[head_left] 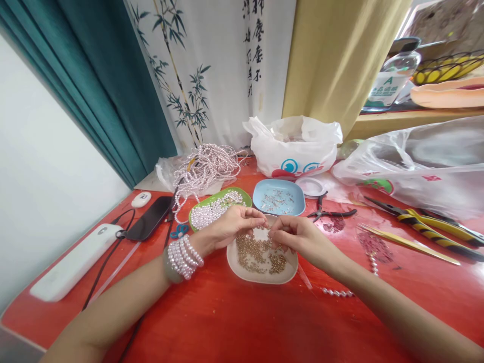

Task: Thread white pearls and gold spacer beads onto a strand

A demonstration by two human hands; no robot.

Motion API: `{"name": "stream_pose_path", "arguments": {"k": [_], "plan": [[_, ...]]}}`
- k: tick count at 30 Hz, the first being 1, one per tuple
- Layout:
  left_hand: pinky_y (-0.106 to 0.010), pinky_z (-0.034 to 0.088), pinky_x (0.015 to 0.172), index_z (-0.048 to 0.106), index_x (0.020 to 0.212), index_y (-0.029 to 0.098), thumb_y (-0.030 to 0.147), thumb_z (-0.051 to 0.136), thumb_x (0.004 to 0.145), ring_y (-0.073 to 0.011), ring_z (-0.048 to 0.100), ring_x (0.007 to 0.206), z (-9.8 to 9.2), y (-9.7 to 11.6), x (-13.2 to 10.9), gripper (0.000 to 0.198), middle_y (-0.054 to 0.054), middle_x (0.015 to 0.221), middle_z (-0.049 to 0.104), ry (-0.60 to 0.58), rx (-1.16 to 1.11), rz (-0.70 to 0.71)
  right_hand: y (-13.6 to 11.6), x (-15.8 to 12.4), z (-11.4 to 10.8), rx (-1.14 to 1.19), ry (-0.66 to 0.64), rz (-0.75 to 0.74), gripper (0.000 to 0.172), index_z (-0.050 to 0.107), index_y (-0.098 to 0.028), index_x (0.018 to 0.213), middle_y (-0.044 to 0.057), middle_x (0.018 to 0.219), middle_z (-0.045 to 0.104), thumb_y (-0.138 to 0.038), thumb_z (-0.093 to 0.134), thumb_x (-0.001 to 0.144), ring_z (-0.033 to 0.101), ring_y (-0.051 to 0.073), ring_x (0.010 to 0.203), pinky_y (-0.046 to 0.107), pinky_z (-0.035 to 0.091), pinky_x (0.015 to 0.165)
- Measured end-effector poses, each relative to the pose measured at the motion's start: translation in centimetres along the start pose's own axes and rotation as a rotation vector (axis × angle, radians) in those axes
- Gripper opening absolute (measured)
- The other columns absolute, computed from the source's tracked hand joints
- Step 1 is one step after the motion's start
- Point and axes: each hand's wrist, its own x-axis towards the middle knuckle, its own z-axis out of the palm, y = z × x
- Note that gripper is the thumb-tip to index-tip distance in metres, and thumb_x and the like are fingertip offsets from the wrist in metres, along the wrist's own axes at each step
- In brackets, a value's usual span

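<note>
My left hand [236, 224] is above the left rim of a beige tray [260, 276] of small gold beads [252, 254]. Its fingers are pinched, and what they hold is too small to make out. Across from it, my right hand [293, 234] hovers over the tray's right side, also in a pinch on something too tiny to name. Several strands of pearly beads [184, 257] circle my left wrist. Behind my left hand is a green tray [247, 196] of pearl beads [214, 209]; a blue tray [300, 199] with small metal pieces stands behind the beige one.
Pearl strands [212, 164] lie piled at the back. A phone [149, 219], white power bank [75, 262] and cable are at left. Black pliers [333, 214], yellow-black pliers [434, 232], gold tweezers [410, 244], a pearl string [336, 292] and plastic bags [295, 148] are at right and back.
</note>
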Motion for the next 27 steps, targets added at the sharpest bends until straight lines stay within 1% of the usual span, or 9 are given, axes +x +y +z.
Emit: {"name": "stream_pose_path", "arguments": {"k": [5, 11, 15, 20, 25, 27], "plan": [[-0.021, 0.033, 0.053, 0.064, 0.074, 0.012, 0.025, 0.07, 0.065, -0.006, 0.047, 0.056, 0.2, 0.2, -0.1, 0.017, -0.002, 0.072, 0.061, 0.001, 0.01, 0.003, 0.0, 0.1, 0.0, 0.01, -0.008, -0.009, 0.012, 0.053, -0.017, 0.062, -0.001, 0.056, 0.059, -0.019, 0.051, 0.074, 0.052, 0.009, 0.05, 0.022, 0.039, 0.049], [-0.021, 0.034, 0.052, 0.061, 0.081, 0.012, 0.024, 0.073, 0.062, -0.0064, 0.049, 0.056, 0.4, 0.5, -0.3, 0.026, -0.004, 0.075, 0.062, 0.037, -0.023, -0.004, 0.1, 0.0, -0.1, 0.037, -0.023, -0.015, 0.014, 0.054, -0.017, 0.066, 0.0, 0.059, 0.059, -0.026, 0.053, 0.077, 0.053, 0.009, 0.051, 0.022, 0.04, 0.049], [-0.02, 0.033, 0.053, 0.062, 0.077, 0.012, 0.024, 0.073, 0.062, -0.0062, 0.049, 0.057, 0.3, 0.5, -0.3, 0.022, -0.003, 0.074, 0.062, 0.032, -0.028, 0.011, 0.4, 0.1, -0.2, 0.055, -0.031, -0.03, 0.015, 0.054, -0.016, 0.069, 0.0, 0.061, 0.06, -0.029, 0.053, 0.078, 0.052, 0.008, 0.051, 0.022, 0.039, 0.048], [-0.021, 0.031, 0.052, 0.063, 0.071, 0.013, 0.029, 0.071, 0.063, -0.0069, 0.046, 0.058, 0.4, 0.7, -0.4, 0.02, -0.002, 0.071, 0.058, 0.042, 0.013, 0.051, 0.4, 0.2, -0.3, 0.08, -0.036, -0.056, 0.018, 0.054, -0.016, 0.07, 0.001, 0.063, 0.061, -0.032, 0.053, 0.078, 0.051, 0.008, 0.052, 0.022, 0.04, 0.049], [-0.02, 0.029, 0.051, 0.062, 0.07, 0.014, 0.029, 0.072, 0.063, -0.0062, 0.044, 0.056, 0.8, 1.3, -0.6, 0.019, 0.002, 0.067, 0.053, 0.086, 0.045, 0.12, -0.5, 0.0, -0.8, 0.105, -0.015, -0.077, 0.012, 0.058, -0.017, 0.076, 0.0, 0.071, 0.061, -0.029, 0.058, 0.074, 0.055, 0.01, 0.063, 0.022, 0.041, 0.057], [-0.02, 0.029, 0.05, 0.062, 0.069, 0.015, 0.027, 0.072, 0.063, -0.0051, 0.042, 0.054, 1.1, 1.6, -0.7, 0.018, 0.003, 0.066, 0.052, 0.101, 0.021, 0.136, -0.8, -0.1, -1.2, 0.073, -0.018, -0.088, 0.01, 0.06, -0.017, 0.074, -0.001, 0.07, 0.059, -0.027, 0.058, 0.074, 0.054, 0.01, 0.063, 0.022, 0.04, 0.058]]}}
